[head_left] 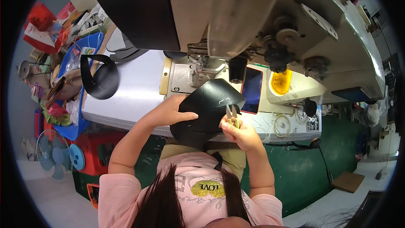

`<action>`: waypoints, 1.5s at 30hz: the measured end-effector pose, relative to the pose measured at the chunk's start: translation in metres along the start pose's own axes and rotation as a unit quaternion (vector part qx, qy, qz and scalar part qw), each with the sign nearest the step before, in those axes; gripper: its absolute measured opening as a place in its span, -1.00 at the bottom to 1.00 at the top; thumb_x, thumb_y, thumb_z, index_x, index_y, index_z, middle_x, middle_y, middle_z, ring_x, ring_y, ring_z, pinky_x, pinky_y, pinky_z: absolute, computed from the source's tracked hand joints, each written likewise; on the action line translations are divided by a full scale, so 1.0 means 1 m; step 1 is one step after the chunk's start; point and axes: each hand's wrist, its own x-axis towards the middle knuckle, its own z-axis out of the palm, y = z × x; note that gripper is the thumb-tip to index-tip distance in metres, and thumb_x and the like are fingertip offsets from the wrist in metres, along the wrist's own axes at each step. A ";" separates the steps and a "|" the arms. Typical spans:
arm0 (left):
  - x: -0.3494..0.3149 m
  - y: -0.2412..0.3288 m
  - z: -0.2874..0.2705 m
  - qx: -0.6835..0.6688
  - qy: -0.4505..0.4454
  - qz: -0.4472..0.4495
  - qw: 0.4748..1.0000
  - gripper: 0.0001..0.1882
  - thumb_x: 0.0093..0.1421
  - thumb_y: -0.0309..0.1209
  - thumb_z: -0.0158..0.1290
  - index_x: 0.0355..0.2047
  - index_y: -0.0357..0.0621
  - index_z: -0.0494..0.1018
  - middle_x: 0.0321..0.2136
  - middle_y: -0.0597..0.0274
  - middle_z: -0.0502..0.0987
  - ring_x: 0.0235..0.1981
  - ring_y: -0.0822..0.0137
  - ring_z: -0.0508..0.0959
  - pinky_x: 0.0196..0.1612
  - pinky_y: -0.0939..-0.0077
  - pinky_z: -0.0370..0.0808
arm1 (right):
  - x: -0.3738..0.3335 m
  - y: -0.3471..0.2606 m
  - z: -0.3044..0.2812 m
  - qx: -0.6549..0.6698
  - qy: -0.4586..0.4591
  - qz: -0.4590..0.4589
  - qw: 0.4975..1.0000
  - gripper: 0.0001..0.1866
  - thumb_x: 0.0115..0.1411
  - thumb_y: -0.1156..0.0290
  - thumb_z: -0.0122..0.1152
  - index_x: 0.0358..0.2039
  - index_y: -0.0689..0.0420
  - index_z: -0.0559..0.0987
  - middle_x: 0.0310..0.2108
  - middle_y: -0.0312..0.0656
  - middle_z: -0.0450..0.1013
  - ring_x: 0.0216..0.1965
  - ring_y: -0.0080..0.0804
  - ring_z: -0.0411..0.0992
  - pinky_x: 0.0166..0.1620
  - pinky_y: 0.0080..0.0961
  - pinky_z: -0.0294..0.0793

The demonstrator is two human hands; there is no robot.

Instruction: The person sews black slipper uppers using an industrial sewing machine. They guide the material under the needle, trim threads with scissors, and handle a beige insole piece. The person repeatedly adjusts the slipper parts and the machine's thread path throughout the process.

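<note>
A black leather-like piece (pixel 206 97), bent into a curved, pouch-like shape, is held over the front edge of the sewing table. My left hand (pixel 174 112) grips its left side, thumb on top and fingers partly hidden behind. In my right hand (pixel 241 134) are small thread snips (pixel 232 116) with yellowish handles, their blades pointing up against the piece's right side. Short white marks show on the black surface just above the blades. Beyond the piece stands the sewing machine (pixel 247 17), whose needle area (pixel 197 65) is close to its upper edge.
Left on the white table (pixel 130 88) lies a black looped piece (pixel 103 80). A crammed blue tray (pixel 71 131) sits further left, above a blue fan (pixel 55 154). Right of the work are a dark red-edged phone (pixel 252 90), a thread coil (pixel 281 125) and bobbins (pixel 312 123).
</note>
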 end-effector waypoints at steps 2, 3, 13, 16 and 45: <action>-0.001 0.000 -0.001 0.078 0.010 0.010 0.997 -0.49 -0.01 -0.37 0.16 -0.06 -0.34 0.34 -0.21 0.09 0.50 -0.18 0.36 0.46 -0.07 0.44 0.37 | -0.005 -0.001 -0.001 -0.080 -0.001 0.008 0.997 -0.89 0.16 0.44 0.05 -0.45 0.19 0.46 -0.61 -0.38 0.34 -0.62 -0.72 0.18 -0.55 -0.73 0.21; -0.001 0.003 -0.002 0.078 0.008 -0.018 0.997 -0.52 -0.01 -0.37 0.16 -0.09 -0.34 0.36 -0.24 0.10 0.51 -0.21 0.37 0.47 -0.10 0.45 0.39 | -0.005 0.000 0.001 -0.096 0.016 -0.073 0.993 -0.90 0.16 0.47 0.04 -0.47 0.20 0.45 -0.59 -0.34 0.35 -0.59 -0.67 0.23 -0.50 -0.70 0.26; 0.005 0.023 0.001 0.055 -0.012 -0.101 0.993 -0.65 -0.08 -0.38 0.16 -0.27 -0.32 0.45 -0.41 0.28 0.53 -0.36 0.50 0.48 -0.26 0.56 0.43 | 0.031 -0.005 0.036 -0.209 0.101 -0.407 0.883 -0.91 0.10 0.57 0.05 -0.51 0.22 0.36 -0.68 -0.18 0.35 -0.65 -0.36 0.34 -0.52 -0.51 0.32; 0.001 0.028 -0.001 -0.003 -0.015 -0.083 0.996 -0.61 -0.09 -0.42 0.18 -0.24 -0.35 0.43 -0.39 0.24 0.53 -0.38 0.48 0.49 -0.27 0.54 0.44 | 0.025 -0.010 0.025 -0.091 0.149 -0.406 0.897 -0.87 0.18 0.50 0.02 -0.51 0.21 0.35 -0.68 -0.33 0.30 -0.65 -0.51 0.27 -0.54 -0.55 0.27; -0.042 0.026 -0.014 0.624 0.090 0.401 0.665 -0.87 -0.11 -0.49 0.07 -0.48 -0.19 0.43 -0.38 0.14 0.50 -0.30 0.26 0.51 -0.30 0.44 0.43 | 0.062 -0.026 0.049 0.178 -0.092 -0.059 0.978 -0.74 0.22 0.40 -0.03 -0.11 0.22 0.43 -0.58 -0.31 0.41 -0.72 -0.75 0.12 -0.68 -0.78 0.06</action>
